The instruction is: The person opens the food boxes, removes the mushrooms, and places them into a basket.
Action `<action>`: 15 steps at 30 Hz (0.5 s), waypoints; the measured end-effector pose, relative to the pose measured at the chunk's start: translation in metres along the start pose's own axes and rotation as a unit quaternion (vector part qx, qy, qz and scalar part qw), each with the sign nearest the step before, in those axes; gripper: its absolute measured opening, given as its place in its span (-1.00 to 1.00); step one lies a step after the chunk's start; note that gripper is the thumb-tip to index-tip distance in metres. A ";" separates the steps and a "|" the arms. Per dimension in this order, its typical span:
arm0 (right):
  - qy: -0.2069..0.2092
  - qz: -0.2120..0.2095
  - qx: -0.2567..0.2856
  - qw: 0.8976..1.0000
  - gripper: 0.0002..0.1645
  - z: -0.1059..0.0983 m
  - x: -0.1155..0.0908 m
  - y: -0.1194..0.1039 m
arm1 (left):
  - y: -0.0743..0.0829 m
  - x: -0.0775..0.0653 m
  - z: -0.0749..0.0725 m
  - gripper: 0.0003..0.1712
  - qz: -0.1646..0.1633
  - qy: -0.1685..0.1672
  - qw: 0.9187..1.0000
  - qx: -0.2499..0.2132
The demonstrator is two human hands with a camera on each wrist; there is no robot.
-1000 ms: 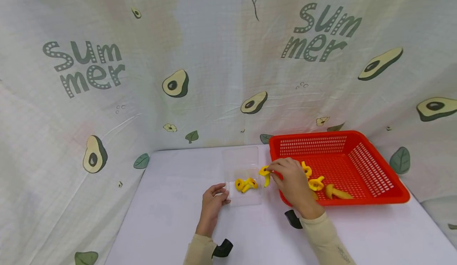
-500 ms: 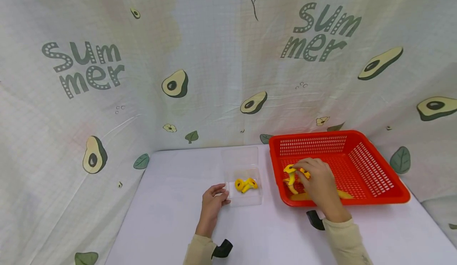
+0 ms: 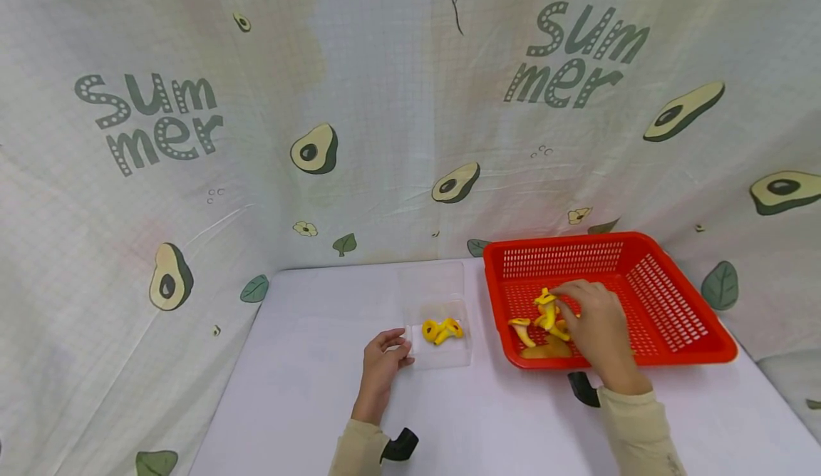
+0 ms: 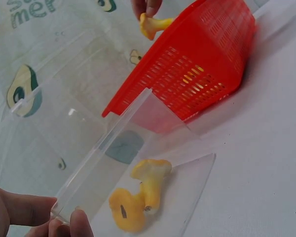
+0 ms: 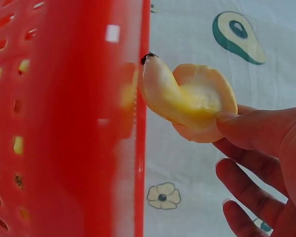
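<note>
My right hand [image 3: 599,326] pinches a yellow chanterelle mushroom [image 5: 202,103] by its cap between thumb and index finger, over the left part of the red plastic basket [image 3: 689,360]. In the right wrist view its stem points away from the fingers, towards the basket rim, and the other fingers are spread. Below it in the basket lie more yellow mushrooms [image 3: 522,330] and a brownish one [image 3: 545,350]. My left hand [image 3: 381,369] holds the left edge of a transparent plastic box [image 3: 442,360] between thumb and fingers. Two yellow mushrooms [image 4: 129,212] lie inside the box.
The box's transparent lid [image 3: 431,278] is raised at the back, towards the printed cloth [image 3: 378,212] hanging behind the table. The basket stands to the right of the box on the white tabletop [image 3: 308,362]. Black wrist mounts [image 3: 400,445] stick out from the sleeves.
My right hand has moved right with the pinched mushroom, from beside the box to over the basket's mushrooms. The left hand and the box have stayed put.
</note>
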State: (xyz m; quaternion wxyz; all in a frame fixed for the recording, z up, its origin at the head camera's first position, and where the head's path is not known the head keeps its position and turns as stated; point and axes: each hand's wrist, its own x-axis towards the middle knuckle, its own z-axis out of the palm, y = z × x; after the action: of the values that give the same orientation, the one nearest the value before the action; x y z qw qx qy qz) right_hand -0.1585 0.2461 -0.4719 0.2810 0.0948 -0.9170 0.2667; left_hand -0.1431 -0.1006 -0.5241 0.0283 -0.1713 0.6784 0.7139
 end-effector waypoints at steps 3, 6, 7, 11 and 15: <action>-0.003 0.001 -0.001 1.000 -0.67 0.000 0.000 0.002 | 0.000 0.000 0.000 -0.56 0.000 0.000 1.000 -0.004; -0.012 0.009 -0.003 1.000 -0.67 -0.001 0.001 0.002 | 0.000 0.000 0.000 -0.56 0.000 0.000 1.000 -0.005; -0.017 0.013 -0.004 1.000 -0.67 -0.001 0.001 0.002 | 0.000 0.000 -0.001 -0.55 0.001 0.000 1.000 -0.003; -0.035 0.023 -0.008 0.999 -0.67 -0.004 0.002 -0.003 | -0.002 0.001 -0.001 -0.54 0.001 0.000 1.000 0.002; -0.048 0.014 0.003 0.999 -0.69 -0.002 0.004 -0.014 | -0.005 0.005 -0.002 -0.54 -0.001 0.000 1.000 0.006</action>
State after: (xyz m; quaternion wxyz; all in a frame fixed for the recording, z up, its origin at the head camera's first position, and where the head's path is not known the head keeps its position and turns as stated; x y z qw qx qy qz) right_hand -0.1564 0.2356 -0.4616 0.2323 0.0958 -0.9300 0.2683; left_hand -0.1456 -0.1030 -0.5304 0.0297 -0.1716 0.6823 0.7101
